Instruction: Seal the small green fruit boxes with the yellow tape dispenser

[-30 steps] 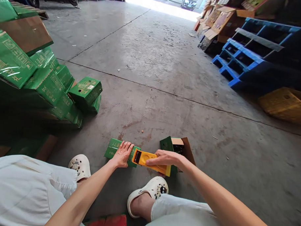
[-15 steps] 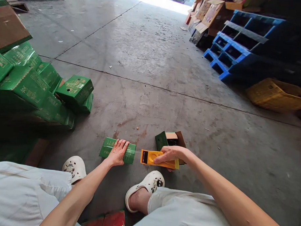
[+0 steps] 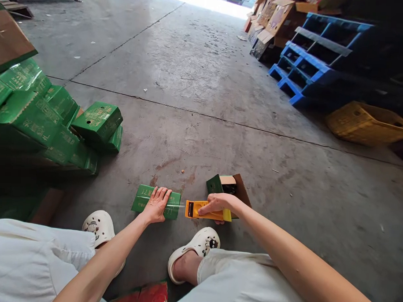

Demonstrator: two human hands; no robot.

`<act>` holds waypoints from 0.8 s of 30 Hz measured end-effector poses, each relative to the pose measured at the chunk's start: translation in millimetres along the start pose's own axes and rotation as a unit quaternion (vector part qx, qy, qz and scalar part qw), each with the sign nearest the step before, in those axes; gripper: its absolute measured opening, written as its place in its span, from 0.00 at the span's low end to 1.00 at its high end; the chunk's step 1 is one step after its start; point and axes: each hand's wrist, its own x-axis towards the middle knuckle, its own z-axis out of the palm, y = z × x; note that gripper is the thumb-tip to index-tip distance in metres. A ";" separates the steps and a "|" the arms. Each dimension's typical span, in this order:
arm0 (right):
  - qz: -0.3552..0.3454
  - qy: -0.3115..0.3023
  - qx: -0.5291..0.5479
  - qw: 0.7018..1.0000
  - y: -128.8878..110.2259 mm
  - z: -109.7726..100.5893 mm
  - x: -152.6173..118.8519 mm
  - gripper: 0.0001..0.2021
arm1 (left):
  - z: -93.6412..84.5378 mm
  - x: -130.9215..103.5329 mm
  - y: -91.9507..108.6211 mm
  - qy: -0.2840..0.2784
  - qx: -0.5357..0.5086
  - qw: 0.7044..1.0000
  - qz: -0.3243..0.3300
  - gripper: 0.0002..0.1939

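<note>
My left hand (image 3: pixel 157 205) lies across a small green cardboard box (image 3: pixel 141 197) on the floor, its fingers bent over the far edge and gripping it. White lettering shows on the box. In my right hand (image 3: pixel 216 205) is an orange tape dispenser (image 3: pixel 194 209), held level just right of the box. A strip of clear tape (image 3: pixel 182 206) spans the short gap between box and dispenser. Behind my right hand stands an open green box (image 3: pixel 213 185) with a brown flap raised; dark contents show inside, partly hidden.
Green boxes (image 3: pixel 40 119) are piled at the left. My white clogs (image 3: pixel 203 243) flank the work area, with a red box (image 3: pixel 153 294) between them. Blue pallets (image 3: pixel 307 62), a yellow crate (image 3: pixel 351 125) and brown cartons (image 3: pixel 275 21) stand at the right.
The tape dispenser in my right hand has shifted slightly left, nearer the green box, and the tape strip between them now shows. My left hand stays on the box.
</note>
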 end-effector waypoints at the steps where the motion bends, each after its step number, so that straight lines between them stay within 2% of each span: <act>1: 0.005 0.001 -0.007 1.000 -2.5 0.4 5.0 0.21 | 0.4 -0.1 0.1 0.000 0.003 1.000 -0.001 0.63; 9: 0.012 -0.001 -0.025 1.000 -10.2 0.6 44.7 0.17 | 3.5 -0.5 -0.3 -0.010 0.006 1.000 -0.007 0.67; 14: 0.018 0.009 -0.030 0.999 -16.8 4.6 47.0 0.17 | 15.9 11.4 27.6 -0.009 0.061 0.998 -0.024 0.71; 18: 0.014 0.012 -0.023 1.000 -18.6 6.0 39.1 0.19 | 23.7 18.9 48.8 -0.009 0.054 0.998 -0.014 0.69; 24: -0.017 0.018 -0.013 1.000 5.3 -2.0 -9.7 0.25 | 19.7 15.2 43.1 0.003 0.035 0.999 0.002 0.64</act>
